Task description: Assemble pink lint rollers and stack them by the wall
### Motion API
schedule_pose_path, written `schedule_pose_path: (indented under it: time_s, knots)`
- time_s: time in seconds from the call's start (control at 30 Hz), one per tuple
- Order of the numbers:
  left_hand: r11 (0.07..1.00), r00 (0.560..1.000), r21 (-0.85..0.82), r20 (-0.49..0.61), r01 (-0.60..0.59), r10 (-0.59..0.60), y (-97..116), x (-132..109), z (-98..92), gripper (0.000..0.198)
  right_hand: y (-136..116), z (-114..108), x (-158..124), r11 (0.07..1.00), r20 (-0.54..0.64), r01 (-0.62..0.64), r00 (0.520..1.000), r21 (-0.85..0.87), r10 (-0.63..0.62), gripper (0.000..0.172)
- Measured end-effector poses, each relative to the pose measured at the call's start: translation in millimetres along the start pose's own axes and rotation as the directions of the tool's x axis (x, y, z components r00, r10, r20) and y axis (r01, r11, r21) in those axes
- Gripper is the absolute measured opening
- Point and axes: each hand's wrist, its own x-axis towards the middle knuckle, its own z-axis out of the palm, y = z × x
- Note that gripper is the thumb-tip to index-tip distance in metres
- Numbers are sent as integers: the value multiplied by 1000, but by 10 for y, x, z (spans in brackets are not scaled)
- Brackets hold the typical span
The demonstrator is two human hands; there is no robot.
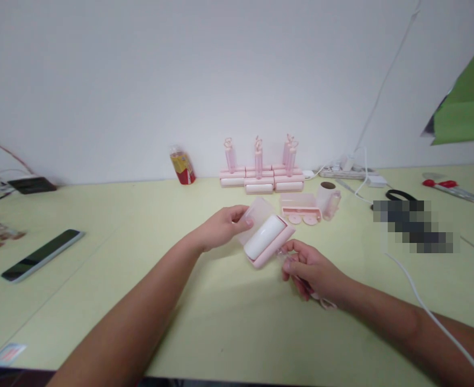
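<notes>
Over the middle of the pale green table (229, 322) I hold a pink lint roller (267, 240) with a white roll in its pink cradle. My left hand (221, 227) pinches the clear cover (256, 212) at the roller's far left side. My right hand (309, 271) is closed round the roller's handle, which runs down through its fingers and is mostly hidden. Just behind lie an open pink roller case (300, 207) with two round pink end caps and a clear-wrapped brown-cored roll (328, 198).
Several assembled pink lint rollers (261, 174) stand stacked against the wall. A red and yellow packet (182, 165) is left of them. A phone (41, 253) lies far left. A power strip (347, 171), white cable (426, 312), red-handled scissors (450, 188) and a blurred patch are at right.
</notes>
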Motion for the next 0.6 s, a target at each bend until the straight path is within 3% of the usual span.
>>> schedule_pose_path:
  time_s: [0.17,0.6]
  knots:
    - [998,999,-67,40,9,-6,-48,-253,40,48,4,9,-33,1000,82,-5,997,-3,6,29]
    - [999,999,-48,47,10,-8,-11,-275,112,48,-4,-21,-37,1000,124,-15,992,-12,17,27]
